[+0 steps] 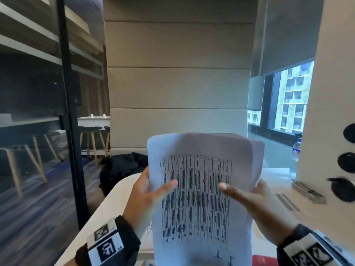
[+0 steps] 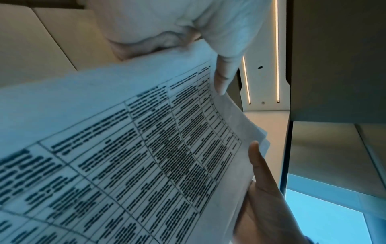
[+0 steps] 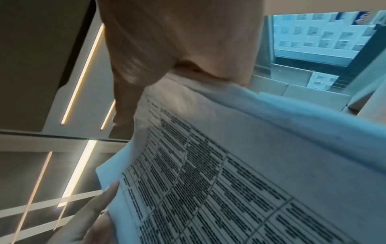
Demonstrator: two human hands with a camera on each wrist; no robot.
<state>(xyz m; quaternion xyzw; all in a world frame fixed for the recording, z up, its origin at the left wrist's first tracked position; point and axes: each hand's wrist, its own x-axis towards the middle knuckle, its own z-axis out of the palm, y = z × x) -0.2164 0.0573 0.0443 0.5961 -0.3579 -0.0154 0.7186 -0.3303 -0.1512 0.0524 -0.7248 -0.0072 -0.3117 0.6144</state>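
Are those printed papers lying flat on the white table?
No, the left hand and the right hand hold the papers upright, thumbs on the printed front sheet, not flat on the table.

Print on the sheets [image 1: 196,198] is blurred beyond reading, their lower edge cropped. A red object [image 1: 263,261] shows only a corner.

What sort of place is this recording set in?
Probably an office meeting booth: a padded panel wall behind a white table, stools at a counter past the glass partition, and printed sheets gripped by the left hand and right hand.
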